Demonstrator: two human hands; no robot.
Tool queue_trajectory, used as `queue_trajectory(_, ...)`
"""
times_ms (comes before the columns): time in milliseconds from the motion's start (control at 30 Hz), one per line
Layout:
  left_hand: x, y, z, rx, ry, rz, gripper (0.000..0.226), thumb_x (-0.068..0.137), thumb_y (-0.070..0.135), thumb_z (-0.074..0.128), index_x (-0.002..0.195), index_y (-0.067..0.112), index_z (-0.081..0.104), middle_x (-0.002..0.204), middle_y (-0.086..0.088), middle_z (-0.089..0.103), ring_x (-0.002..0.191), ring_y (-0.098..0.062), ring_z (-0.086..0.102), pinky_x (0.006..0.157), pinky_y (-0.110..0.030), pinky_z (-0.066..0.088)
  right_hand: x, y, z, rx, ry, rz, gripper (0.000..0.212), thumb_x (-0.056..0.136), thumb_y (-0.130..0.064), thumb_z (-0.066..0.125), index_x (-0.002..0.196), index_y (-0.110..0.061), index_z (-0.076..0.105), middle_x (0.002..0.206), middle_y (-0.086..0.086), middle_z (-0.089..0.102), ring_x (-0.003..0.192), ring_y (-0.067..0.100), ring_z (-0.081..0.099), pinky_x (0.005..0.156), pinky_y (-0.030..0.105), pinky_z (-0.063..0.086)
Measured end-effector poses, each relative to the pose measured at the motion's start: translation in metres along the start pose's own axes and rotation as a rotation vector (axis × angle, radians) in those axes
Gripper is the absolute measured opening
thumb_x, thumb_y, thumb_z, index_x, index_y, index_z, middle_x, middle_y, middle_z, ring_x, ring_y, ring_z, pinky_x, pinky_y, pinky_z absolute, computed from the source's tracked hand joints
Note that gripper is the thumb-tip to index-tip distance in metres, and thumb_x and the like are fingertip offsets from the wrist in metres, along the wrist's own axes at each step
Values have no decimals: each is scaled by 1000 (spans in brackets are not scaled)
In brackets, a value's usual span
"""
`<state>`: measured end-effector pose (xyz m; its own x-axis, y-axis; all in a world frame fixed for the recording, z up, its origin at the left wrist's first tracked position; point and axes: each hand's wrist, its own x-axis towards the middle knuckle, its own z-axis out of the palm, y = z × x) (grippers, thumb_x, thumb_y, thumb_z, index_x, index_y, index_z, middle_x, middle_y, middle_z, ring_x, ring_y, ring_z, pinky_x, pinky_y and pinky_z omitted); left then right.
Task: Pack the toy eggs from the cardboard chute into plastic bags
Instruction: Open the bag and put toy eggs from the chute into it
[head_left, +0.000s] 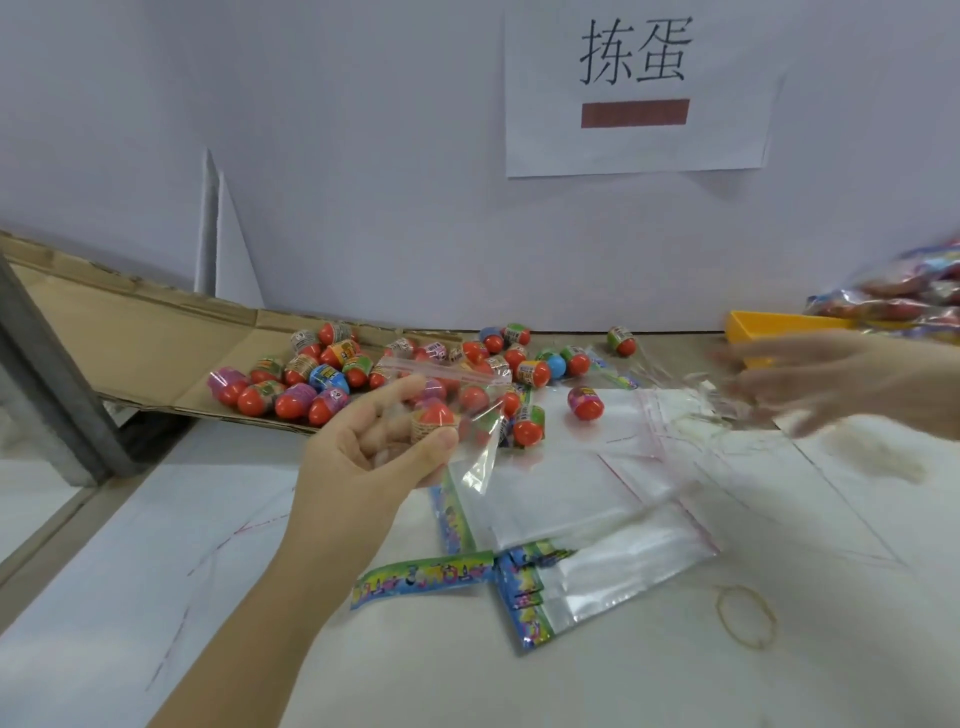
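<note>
My left hand (363, 457) holds a clear zip bag (457, 410) above the table, thumb and fingers curled round it; a toy egg (435, 420) with a red half shows inside. Several red-and-coloured toy eggs (322, 376) lie at the low end of the cardboard chute (156, 338) and spill onto the table (524, 364). My right hand (831, 379) is blurred at the right, fingers stretched out leftward above the table, holding nothing that I can make out.
A pile of empty clear zip bags (571, 483) with printed header cards (421, 577) lies in the middle. A yellow tray (769, 325) and a bag of packed toys (914, 296) sit at the far right. A rubber band (745, 616) lies on the white table (156, 571).
</note>
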<state>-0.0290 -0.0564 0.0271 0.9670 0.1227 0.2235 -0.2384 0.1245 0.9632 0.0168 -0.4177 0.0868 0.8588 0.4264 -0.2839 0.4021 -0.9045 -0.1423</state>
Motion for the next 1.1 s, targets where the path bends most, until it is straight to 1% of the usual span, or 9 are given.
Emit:
queue_trajectory(67, 0, 0, 0, -5, 8, 4, 52, 56, 29, 79, 107, 28, 68, 83, -4, 76, 77, -16, 73, 63, -20, 57, 16, 6, 0, 205, 119, 60, 62, 65, -28, 86, 123, -26, 65, 114, 10, 70, 83, 30, 71, 66, 38, 58)
queue_trajectory(167, -1, 3, 1, -20, 18, 11, 51, 52, 33, 79, 102, 29, 70, 86, -4, 77, 79, -17, 73, 63, -19, 56, 35, -8, -10, 295, 19, 325, 42, 85, -28, 69, 126, -22, 60, 130, 7, 60, 107, 24, 61, 92, 37, 51)
queue_trajectory(200, -1, 3, 0, -28, 26, 14, 51, 52, 33, 79, 101, 29, 70, 87, -3, 77, 79, -16, 73, 63, -19, 56, 35, -11, -15, 347, 57, 195, 38, 84, -29, 69, 122, -27, 63, 128, 5, 62, 104, 21, 63, 92, 36, 53)
queue_trajectory(300, -1, 3, 0, -34, 35, 16, 53, 52, 32, 79, 104, 28, 69, 87, -3, 77, 80, -15, 74, 62, -18, 56, 39, -16, -19, 928, 74, 220, 44, 84, -23, 65, 127, -28, 57, 96, -2, 71, 65, 14, 67, 57, 21, 57)
queue_trajectory(433, -3, 3, 2, -20, 19, 29, 46, 56, 30, 78, 101, 32, 71, 85, -4, 76, 81, -17, 74, 63, -19, 57, 30, -22, -46, 788, -112, 376, 29, 81, -30, 75, 106, -18, 67, 83, -1, 73, 63, 19, 71, 59, 28, 58)
queue_trajectory(533, -5, 3, 4, -15, 2, 19, 46, 54, 32, 78, 100, 33, 72, 85, -3, 76, 81, -17, 74, 64, -19, 57, 25, -31, -51, 1163, 176, 126, 34, 80, -37, 71, 105, -14, 71, 84, 5, 75, 60, 24, 69, 52, 34, 56)
queue_trajectory(600, -7, 3, 6, -31, 13, 1, 44, 54, 31, 78, 98, 33, 73, 83, -3, 76, 79, -17, 74, 63, -19, 57, 33, -53, -34, 770, 469, 174, 28, 82, -37, 71, 103, -20, 70, 89, -1, 74, 71, 22, 69, 63, 34, 56)
queue_trajectory(800, -12, 6, 13, -205, 32, -67, 30, 61, 17, 73, 89, 26, 79, 85, -10, 76, 72, -16, 73, 56, -23, 57, 44, -149, 24, 988, 143, -75, 102, 48, -68, 78, 137, -41, 37, 112, -19, 61, 91, 3, 67, 67, 21, 56)
queue_trajectory(1100, -8, 16, 4, -244, -49, -87, 41, 54, 42, 86, 88, 21, 79, 89, -5, 76, 76, -14, 71, 64, -21, 57, 60, -190, 43, 1357, 337, -209, 12, 77, -18, 78, 85, -16, 70, 77, 0, 73, 61, 13, 67, 48, 21, 52)
